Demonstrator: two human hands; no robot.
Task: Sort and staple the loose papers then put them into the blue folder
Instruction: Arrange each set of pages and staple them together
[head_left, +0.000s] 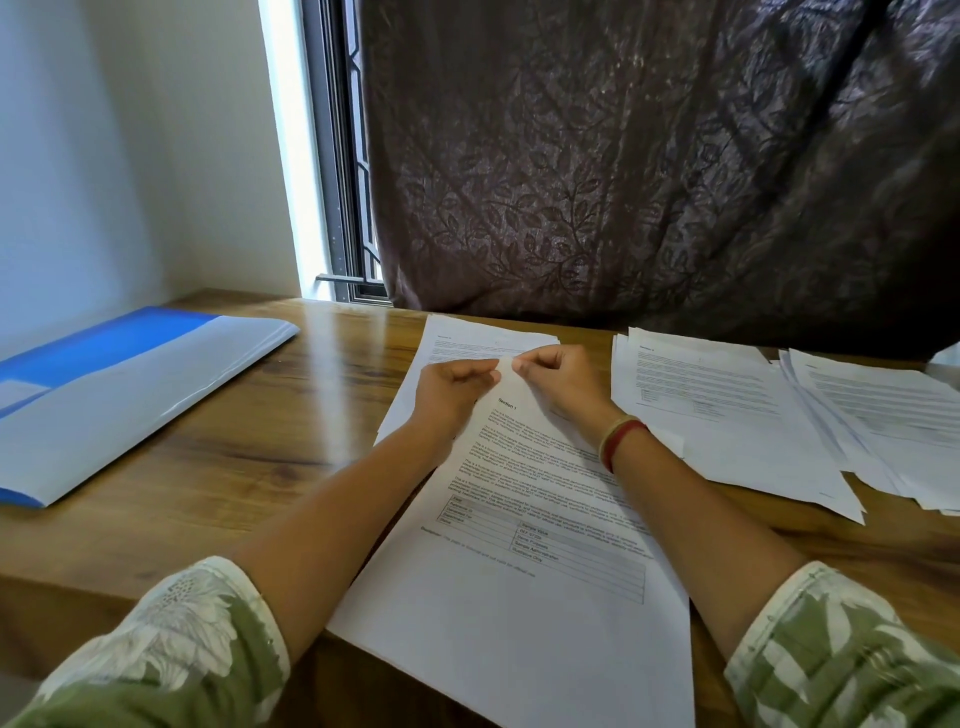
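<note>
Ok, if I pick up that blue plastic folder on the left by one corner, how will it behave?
The blue plastic folder looks thin and flat, so it will probably sag from one corner. Its glossy cover on the shiny wooden table suggests it slides easily when pushed. Nothing bulges it, so it is likely light.

Wood-grain bench (291, 415), brown and glossy, w/ window glare streaked down the top near centre. Behind it a dark brown curtain (649, 171) w/ embossed leaf/vine pattern. Covers most of the back, bottom hem meets bench's far edge. Left of curtain: narrow strip of window (340, 156), dark frame, metal grille (358, 223) in it, bright daylight thru the gap. White wall (130, 145) far left, meets bench at rear-left corner. Small pale obj at far right edge, cropped, can't ID.
</note>
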